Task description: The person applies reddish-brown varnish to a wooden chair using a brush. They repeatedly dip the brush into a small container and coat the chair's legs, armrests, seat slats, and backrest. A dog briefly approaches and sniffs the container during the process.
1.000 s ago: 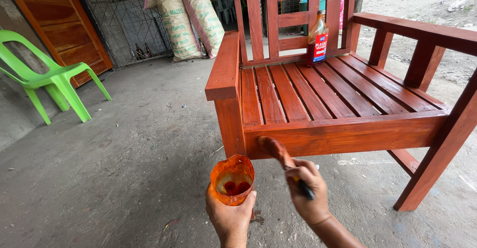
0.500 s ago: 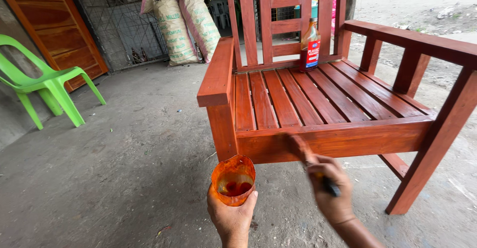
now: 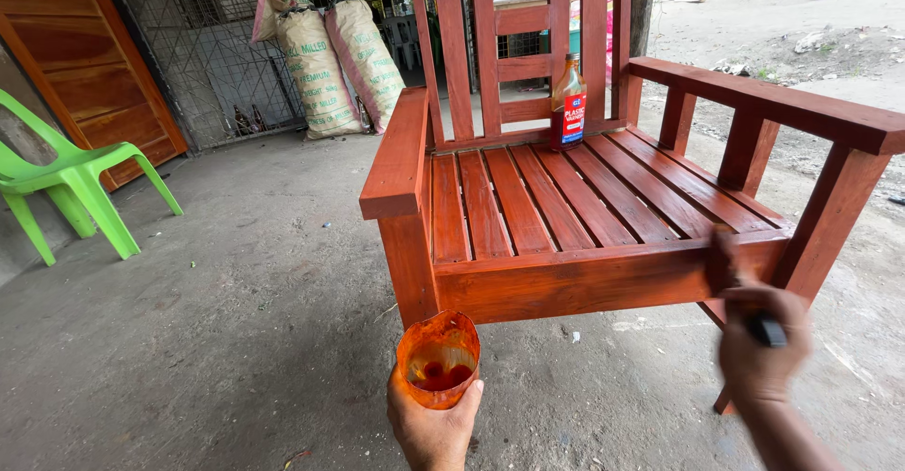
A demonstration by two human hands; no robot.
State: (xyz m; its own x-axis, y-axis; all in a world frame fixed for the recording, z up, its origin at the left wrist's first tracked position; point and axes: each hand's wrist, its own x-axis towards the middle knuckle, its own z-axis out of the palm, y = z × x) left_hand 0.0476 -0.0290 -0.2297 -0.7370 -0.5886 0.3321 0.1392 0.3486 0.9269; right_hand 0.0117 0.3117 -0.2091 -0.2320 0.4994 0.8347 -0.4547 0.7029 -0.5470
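Right grip: the right hand [image 3: 759, 344] is closed around a brush [image 3: 728, 268], whose dark handle end shows above the knuckles; the picture is blurred here.
Left grip: the left hand [image 3: 432, 419] is closed around the bottom of a cut orange plastic cup [image 3: 437, 358], held upright above the concrete floor [image 3: 207, 339].
Brush place: its bristle end is laid against the front rail of the wooden bench [image 3: 566, 216], near the front right corner.
Cup content: a small pool of red-brown stain is seen at the bottom; the cup is judged nearly empty.
Done: seat slats, left armrest and front rail look evenly red and glossy.
Left: the lower right leg is partly hidden, so its coat cannot be judged.
Other: a bottle [image 3: 567, 103] is standing at the back edge of the seat; a green plastic chair [image 3: 75, 183] is standing well apart.
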